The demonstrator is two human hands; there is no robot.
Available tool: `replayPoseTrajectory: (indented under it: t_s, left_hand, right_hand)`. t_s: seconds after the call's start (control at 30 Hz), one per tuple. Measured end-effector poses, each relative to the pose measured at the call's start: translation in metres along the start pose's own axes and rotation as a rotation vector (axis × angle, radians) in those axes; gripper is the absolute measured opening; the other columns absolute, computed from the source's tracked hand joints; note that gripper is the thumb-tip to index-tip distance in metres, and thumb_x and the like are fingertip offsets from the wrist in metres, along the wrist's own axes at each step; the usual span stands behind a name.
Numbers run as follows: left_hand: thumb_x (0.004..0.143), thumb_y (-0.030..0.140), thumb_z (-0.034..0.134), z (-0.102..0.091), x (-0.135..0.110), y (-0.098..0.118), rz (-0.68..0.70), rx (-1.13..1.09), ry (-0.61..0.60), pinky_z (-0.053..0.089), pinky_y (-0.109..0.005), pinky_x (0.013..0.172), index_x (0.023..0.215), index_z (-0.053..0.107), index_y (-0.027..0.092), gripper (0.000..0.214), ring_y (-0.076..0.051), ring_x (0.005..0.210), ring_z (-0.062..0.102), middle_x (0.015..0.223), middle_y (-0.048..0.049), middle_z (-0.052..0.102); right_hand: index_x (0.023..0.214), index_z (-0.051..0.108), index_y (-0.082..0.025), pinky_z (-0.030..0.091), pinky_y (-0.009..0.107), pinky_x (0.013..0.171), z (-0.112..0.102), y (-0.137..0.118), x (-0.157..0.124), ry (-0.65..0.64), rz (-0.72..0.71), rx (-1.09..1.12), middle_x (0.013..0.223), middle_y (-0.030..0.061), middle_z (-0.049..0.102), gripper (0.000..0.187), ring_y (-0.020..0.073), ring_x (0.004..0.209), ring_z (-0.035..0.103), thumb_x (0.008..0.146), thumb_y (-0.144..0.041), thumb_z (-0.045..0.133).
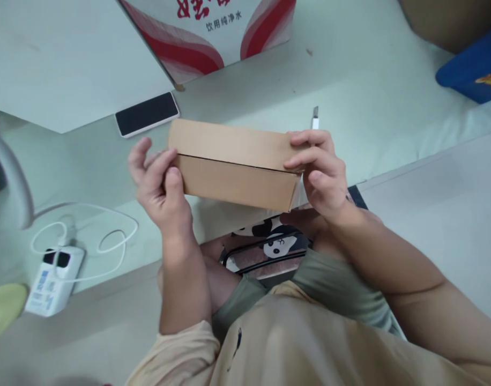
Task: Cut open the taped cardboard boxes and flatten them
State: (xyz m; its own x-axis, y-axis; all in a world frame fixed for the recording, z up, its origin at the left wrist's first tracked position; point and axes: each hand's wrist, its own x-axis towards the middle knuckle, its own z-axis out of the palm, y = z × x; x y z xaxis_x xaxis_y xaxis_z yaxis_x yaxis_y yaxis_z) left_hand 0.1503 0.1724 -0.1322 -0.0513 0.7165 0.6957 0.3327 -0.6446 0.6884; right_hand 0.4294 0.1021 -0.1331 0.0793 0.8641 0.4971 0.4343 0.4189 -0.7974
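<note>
A brown cardboard box point(233, 171) is held up in front of me, tilted slightly down to the right, with a dark seam running along its length. My left hand point(157, 182) grips its left end, thumb on the near side and fingers at the seam. At the right end, my right hand point(320, 169) has its index and middle fingers laid on the upper panel and its thumb near the corner. Just beyond that hand, a utility knife point(315, 118) lies on the table with its blade showing; its handle is partly hidden.
A phone point(147, 113) lies back left beside a large white panel point(76, 53). Behind stands a red-and-white carton point(217, 32). At left are a power bank point(54, 281) with a white cable point(128, 236) and a lamp arm point(16, 182). A blue container point(470, 69) stands far right.
</note>
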Motion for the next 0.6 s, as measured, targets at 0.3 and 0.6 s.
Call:
replayPoseTrajectory:
  t_s: [0.3,0.6]
  left_hand:
    - [0.092,0.021,0.061,-0.005,0.000,0.008,-0.070,0.102,-0.021,0.049,-0.038,0.113,0.109,0.079,0.013,0.025,-0.019,0.122,0.065,0.128,-0.0104,0.072]
    - [0.080,0.039,0.060,-0.016,0.015,0.005,-0.757,-0.502,0.345,0.058,-0.026,0.081,0.101,0.072,0.016,0.033,-0.020,0.106,0.069,0.113,-0.0048,0.074]
  right_hand:
    - [0.136,0.053,-0.033,0.054,0.058,0.103,-0.003,0.009,-0.002,0.145,0.052,-0.115,0.141,0.0107,0.052,0.054,0.0340,0.136,0.055,0.101,-0.064,0.027]
    - [0.151,0.030,-0.034,0.054,0.057,0.107,0.021,0.006,-0.006,-0.121,0.265,0.318,0.132,0.0079,0.068,0.074,0.0295,0.122,0.067,0.092,-0.077,0.039]
